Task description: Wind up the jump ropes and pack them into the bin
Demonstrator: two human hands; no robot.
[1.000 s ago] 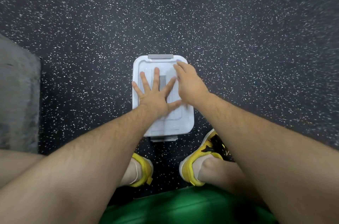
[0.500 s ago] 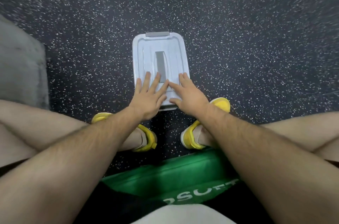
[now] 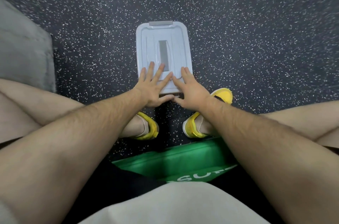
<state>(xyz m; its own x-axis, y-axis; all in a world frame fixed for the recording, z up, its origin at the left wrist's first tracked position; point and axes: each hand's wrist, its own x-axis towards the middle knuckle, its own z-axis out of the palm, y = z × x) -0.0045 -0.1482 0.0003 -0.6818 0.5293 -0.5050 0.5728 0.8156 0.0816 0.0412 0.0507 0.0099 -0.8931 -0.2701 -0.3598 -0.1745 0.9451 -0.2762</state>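
A pale blue-grey bin with its lid on stands on the speckled black floor in front of me. A grey handle strip runs down the lid's middle and a grey latch sits at its far end. My left hand lies flat with spread fingers on the near left part of the lid. My right hand lies flat on the near right part, and its thumb hangs over the near edge. No jump rope is in view; the lid hides the bin's inside.
My feet in yellow shoes stand just behind the bin's near end. A green mat with white letters lies under me. A grey padded block sits at the left. Speckled floor surrounds the bin.
Both hands slid from the lid's middle back to its near end. The view pulled back, so my knees and the green mat now show.
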